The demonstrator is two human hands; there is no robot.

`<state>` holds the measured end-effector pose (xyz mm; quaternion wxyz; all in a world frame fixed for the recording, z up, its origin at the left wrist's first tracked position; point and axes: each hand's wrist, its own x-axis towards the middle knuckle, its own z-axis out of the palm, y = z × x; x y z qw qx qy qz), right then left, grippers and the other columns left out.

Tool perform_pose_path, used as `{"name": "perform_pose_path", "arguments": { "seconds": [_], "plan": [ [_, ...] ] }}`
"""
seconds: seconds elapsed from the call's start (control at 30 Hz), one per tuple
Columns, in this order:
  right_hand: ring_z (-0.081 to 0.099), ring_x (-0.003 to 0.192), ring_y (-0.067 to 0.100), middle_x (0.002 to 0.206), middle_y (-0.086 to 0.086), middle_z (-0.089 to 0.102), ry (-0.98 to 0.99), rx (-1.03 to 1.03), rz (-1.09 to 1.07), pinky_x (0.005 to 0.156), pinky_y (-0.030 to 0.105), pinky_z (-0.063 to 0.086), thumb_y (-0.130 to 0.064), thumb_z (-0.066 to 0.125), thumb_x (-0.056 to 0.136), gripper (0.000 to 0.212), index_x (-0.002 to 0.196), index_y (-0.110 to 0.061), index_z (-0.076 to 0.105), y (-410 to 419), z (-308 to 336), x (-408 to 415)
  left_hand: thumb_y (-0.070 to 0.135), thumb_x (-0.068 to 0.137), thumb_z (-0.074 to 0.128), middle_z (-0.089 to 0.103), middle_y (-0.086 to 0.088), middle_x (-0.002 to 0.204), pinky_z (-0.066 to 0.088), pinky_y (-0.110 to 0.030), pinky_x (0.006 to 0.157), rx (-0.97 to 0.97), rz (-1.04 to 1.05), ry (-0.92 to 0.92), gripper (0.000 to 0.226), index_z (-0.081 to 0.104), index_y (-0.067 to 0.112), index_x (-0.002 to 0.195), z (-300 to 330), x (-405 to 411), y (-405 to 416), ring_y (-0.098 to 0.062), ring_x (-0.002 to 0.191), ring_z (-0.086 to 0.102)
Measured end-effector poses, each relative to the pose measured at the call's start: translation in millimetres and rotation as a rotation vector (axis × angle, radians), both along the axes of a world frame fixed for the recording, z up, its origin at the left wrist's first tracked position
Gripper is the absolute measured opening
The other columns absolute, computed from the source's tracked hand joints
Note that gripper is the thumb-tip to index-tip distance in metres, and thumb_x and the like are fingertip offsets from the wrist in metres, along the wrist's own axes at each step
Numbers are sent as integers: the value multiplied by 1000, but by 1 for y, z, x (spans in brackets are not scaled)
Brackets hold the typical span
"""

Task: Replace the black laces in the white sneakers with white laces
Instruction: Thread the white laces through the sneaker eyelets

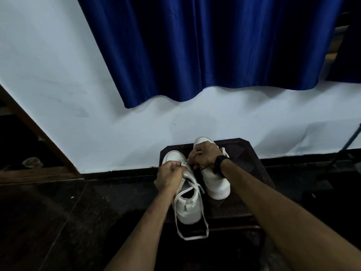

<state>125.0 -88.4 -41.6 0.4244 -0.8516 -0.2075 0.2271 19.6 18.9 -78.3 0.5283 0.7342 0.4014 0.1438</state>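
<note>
Both hands pinched the white lace [190, 210] over the left sneaker [186, 194]: left hand [169, 177] curled at its eyelets, right hand [205, 156] gripping the lace end. Beside it stood the right sneaker [214, 182], both on a dark stool [252, 165].

Two white sneakers stand side by side on a dark stool [252, 153], toes toward the wall. On the near sneaker [188, 206], at the stool's front left, the left hand [170, 178] and right hand [205, 156] both pinch a white lace [192, 236] near the toe end; its long loops hang over the stool's front edge. The far sneaker [215, 181] sits just right of it, a black lace [204, 167] showing at its eyelets.
</note>
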Motion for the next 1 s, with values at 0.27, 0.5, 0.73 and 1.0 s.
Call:
{"name": "perform_pose_path", "arguments": {
  "seconds": [0.27,0.5,0.73,1.0],
  "plan": [
    [62,49,1,58,-10,67,-74,-70,36,62,14,54,-15,78,80,9,89,-17,78,2,1,0,34,72,75,66,16,74,49,-32,89,93,-30,31,11,65,33,70,0,-4,2,-15,88,66],
    [61,50,-1,55,-13,66,-295,-129,74,56,11,48,-15,64,88,16,80,-23,75,4,-4,-1,41,73,72,72,10,96,43,-39,100,164,-31,47,14,69,33,84,1,-5,-1,-19,100,63],
    [70,78,18,84,1,74,-385,-146,123,78,32,57,-17,61,86,18,80,-27,74,3,-7,0,43,80,62,71,7,106,38,-43,104,174,-33,39,21,72,31,94,2,-3,-4,-23,109,60],
    [65,96,22,102,2,71,-490,-190,164,77,32,51,-24,62,87,14,91,-30,75,6,-10,-3,22,93,47,67,-5,119,37,-41,104,428,-95,181,23,61,30,109,0,-2,-10,-32,116,57]
  ]
}}
